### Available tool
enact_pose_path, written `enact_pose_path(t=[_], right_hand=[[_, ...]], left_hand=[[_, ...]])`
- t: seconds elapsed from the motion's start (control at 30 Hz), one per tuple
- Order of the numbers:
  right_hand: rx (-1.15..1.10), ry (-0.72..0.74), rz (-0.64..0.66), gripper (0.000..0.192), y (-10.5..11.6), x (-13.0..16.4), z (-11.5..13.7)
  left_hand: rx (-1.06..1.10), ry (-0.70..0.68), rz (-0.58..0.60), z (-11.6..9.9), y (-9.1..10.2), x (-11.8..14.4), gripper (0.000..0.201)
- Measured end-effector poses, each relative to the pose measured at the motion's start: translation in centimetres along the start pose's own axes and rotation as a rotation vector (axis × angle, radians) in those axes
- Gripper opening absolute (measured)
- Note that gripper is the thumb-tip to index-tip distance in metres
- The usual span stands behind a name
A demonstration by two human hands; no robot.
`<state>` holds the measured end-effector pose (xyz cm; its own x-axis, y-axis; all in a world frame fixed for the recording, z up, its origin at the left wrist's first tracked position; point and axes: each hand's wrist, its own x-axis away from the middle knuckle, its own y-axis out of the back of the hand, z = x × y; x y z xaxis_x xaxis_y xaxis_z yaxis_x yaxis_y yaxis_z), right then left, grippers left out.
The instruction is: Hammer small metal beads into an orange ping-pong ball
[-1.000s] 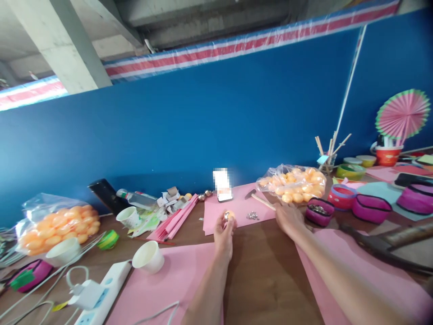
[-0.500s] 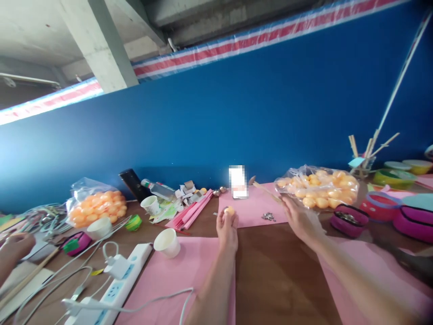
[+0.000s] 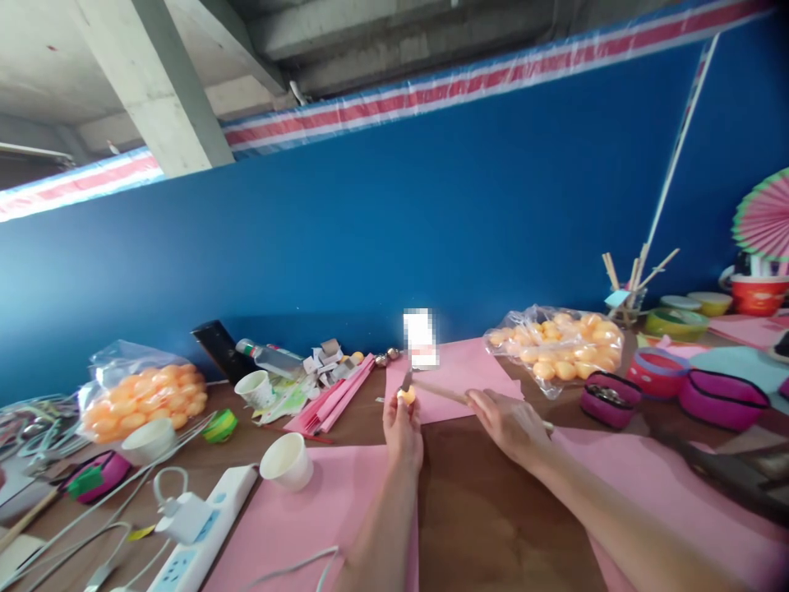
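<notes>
Nearest, at 7 o'clock: white power strip [image 3: 196, 543] with plug and cables on brown wooden table [image 3: 493, 510], smooth pink paper sheets either side. White paper cup [image 3: 287, 461] at 9 o'clock of left hand [image 3: 403, 427]. Left hand pinched shut on small round orange ball [image 3: 407, 395], glossy, held above table centre. Right hand [image 3: 506, 415] closed round thin wooden-handled hammer [image 3: 431, 386], metal head touching ball. Farther, at 1 o'clock: clear crinkled bag of orange balls [image 3: 558, 345], magenta pouches [image 3: 721, 399]. Second bag [image 3: 145, 395] at 10 o'clock.

Orange ball [image 3: 406, 395], pink paper sheets [image 3: 453, 372], blue wall [image 3: 394, 222], white paper cup [image 3: 286, 461].
</notes>
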<state>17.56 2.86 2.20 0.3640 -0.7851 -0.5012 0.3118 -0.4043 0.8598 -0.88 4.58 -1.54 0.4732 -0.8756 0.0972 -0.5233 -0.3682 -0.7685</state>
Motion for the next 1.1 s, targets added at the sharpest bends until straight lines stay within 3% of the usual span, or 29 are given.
enact_pose_path(t=[0.5,1.1], right_hand=[[-0.020,-0.047,-0.024,0.029,0.12,0.18,0.73],[-0.026,-0.043,-0.033,0.028,0.19,0.16,0.53]], left_hand=[[-0.006,-0.039,0.043,-0.38,-0.25,0.36,0.010],[-0.008,-0.004,0.088,-0.54,-0.48,0.66,0.028]])
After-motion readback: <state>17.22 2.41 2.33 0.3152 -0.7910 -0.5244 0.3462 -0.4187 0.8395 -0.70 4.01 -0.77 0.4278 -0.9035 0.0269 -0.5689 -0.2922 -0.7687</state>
